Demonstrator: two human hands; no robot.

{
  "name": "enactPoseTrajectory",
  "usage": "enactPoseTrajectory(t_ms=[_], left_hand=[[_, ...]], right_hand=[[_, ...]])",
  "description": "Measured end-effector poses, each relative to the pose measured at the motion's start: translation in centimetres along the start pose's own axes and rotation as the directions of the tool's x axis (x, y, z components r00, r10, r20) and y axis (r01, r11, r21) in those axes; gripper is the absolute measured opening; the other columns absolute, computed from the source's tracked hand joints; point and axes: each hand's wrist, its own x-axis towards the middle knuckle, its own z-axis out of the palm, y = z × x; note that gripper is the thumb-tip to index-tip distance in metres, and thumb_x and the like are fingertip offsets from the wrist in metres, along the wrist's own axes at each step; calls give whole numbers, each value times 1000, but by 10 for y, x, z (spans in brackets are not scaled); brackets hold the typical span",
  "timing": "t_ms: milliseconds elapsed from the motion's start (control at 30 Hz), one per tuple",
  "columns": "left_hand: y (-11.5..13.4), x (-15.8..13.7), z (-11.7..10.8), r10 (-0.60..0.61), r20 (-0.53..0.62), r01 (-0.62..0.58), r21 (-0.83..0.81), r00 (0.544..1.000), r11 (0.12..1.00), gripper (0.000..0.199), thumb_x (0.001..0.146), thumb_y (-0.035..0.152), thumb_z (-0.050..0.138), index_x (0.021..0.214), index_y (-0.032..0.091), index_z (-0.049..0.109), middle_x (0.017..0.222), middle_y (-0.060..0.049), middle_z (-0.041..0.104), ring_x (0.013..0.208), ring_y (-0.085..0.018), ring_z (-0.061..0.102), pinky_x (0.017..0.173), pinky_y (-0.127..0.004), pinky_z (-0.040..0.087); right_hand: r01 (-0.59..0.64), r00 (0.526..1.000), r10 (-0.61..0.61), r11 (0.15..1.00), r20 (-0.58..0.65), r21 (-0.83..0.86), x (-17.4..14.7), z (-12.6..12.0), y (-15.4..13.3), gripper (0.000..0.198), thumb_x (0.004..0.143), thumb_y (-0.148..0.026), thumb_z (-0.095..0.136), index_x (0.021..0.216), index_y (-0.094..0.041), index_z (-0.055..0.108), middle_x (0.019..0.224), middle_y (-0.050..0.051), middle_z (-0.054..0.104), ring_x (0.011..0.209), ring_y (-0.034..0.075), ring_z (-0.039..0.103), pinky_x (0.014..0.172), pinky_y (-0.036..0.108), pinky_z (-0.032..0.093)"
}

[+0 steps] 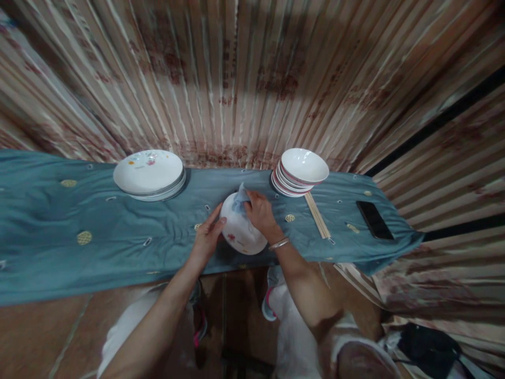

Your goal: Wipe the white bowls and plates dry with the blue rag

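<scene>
Left hand (pixel 207 231) grips the left rim of a flowered dish (pixel 245 236); right hand (pixel 261 213) pinches a blue cloth (pixel 239 201) against the dish's far part; dish lies just right of the left grip, bodyward of the right fingertips (round, so no long axis); both hands close, neither clearly nearer; bowl stack (pixel 303 166) stands beyond the right hand.

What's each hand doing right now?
Left hand: holding a round white flowered ceramic dish by its edge.
Right hand: closed on a crumpled light-blue cloth.
</scene>
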Motion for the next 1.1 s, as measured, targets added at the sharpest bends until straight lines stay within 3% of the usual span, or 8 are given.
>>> enactPoseTrajectory(t_ms=[233, 433, 667, 800, 900, 1000, 1100], left_hand=[[-2, 1, -1, 9, 4, -9, 0, 1000, 1000, 77, 64, 51, 77, 132, 20, 60, 105, -8, 74, 83, -22, 68, 72, -33, 58], [-2, 0, 0, -7, 4, 7, -13, 1000, 1000, 80, 63, 51, 78, 134, 19, 58, 95, -5, 74, 75, -19, 66, 68, -32, 58], [-4, 1, -1, -13, -3, 13, -72, 1000, 997, 74, 65, 55, 75, 130, 22, 62, 121, -9, 69, 99, -27, 67, 82, -39, 57], [-7, 4, -3, -25, -5, 25, -68, 1000, 997, 67, 75, 61, 63, 126, 17, 63, 115, -12, 70, 102, -30, 66, 82, -41, 56], [-9, 6, -5, 30, 5, -30, -85, 1000, 996, 64, 77, 61, 61, 121, 15, 66, 110, -12, 72, 106, -29, 65, 88, -39, 52], [-9, 6, -5, 24, 39, -20, -111, 999, 994, 66, 76, 61, 63, 126, 17, 64, 112, -9, 72, 103, -27, 65, 86, -36, 53], [-7, 6, -5, 0, 32, 4, -108, 999, 994, 69, 74, 59, 65, 129, 17, 62, 112, -9, 72, 93, -24, 67, 75, -33, 55]], right_hand=[[49, 996, -26, 958, -87, 282, 1, 9, -22, 41, 90, -20, 51, 130, -14, 53, 136, 15, 55, 130, 25, 49, 112, 43, 39], [36, 995, 6, 903, -95, 428, -4, 8, -35, 40, 87, -21, 55, 127, -18, 57, 139, 11, 53, 130, 23, 48, 113, 40, 37], [84, 995, -36, 784, -91, 614, -20, 1, -50, 35, 84, -16, 54, 118, -20, 63, 133, 9, 58, 128, 20, 50, 113, 36, 36], [19, 999, -38, 643, 7, 765, -33, -8, -54, 27, 83, -21, 56, 108, -21, 65, 123, 7, 63, 115, 18, 58, 101, 31, 46], [-62, 987, -93, 545, 134, 836, -40, -17, -51, 22, 80, -26, 62, 101, -19, 64, 111, 6, 66, 98, 17, 63, 88, 28, 51], [-146, 948, -168, 528, 271, 837, -44, -26, -43, 23, 76, -28, 66, 97, -17, 64, 101, 4, 66, 88, 15, 62, 81, 26, 51], [-189, 880, -270, 555, 391, 810, -45, -33, -29, 21, 76, -25, 66, 95, -16, 66, 100, 3, 67, 87, 14, 62, 81, 26, 50]])
